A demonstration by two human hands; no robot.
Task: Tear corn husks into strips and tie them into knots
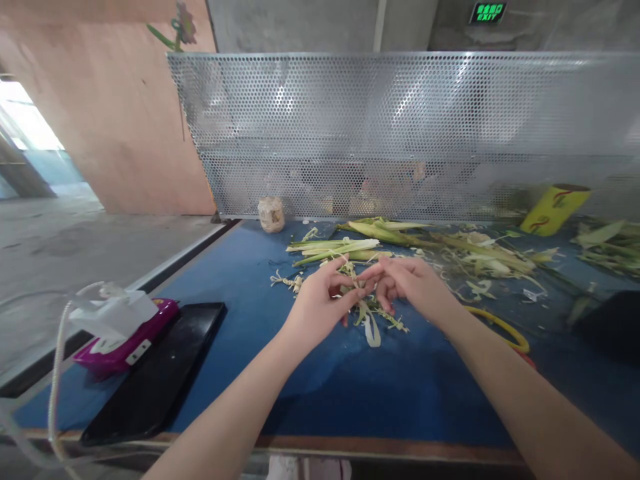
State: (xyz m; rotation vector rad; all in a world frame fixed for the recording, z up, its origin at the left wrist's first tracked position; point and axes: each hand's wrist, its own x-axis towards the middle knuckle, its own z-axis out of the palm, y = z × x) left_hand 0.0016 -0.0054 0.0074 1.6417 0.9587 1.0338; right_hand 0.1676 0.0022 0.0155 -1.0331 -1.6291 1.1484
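Note:
Near the table's middle, my left hand (321, 293) and my right hand (413, 283) meet with fingertips almost touching. Between them is a small piece of knotted plant strips (369, 323), pale green and cream, with loose ends hanging down. My left thumb and fingers pinch it, and the right fingertips grip it from the other side. My fingers hide its upper part. Another knotted piece (287, 281) lies just left of my left hand. Behind the hands are cut green stalks (345, 248).
Stalks and shredded scraps (490, 257) spread across the right of the blue table (240, 300). A yellow cylinder (556, 210), a whitish jar (271, 215) and a yellow ring (500, 327) stand or lie around. At left are a black tray (160, 373) and a purple power strip (127, 340). A perforated metal screen (350, 120) closes the back.

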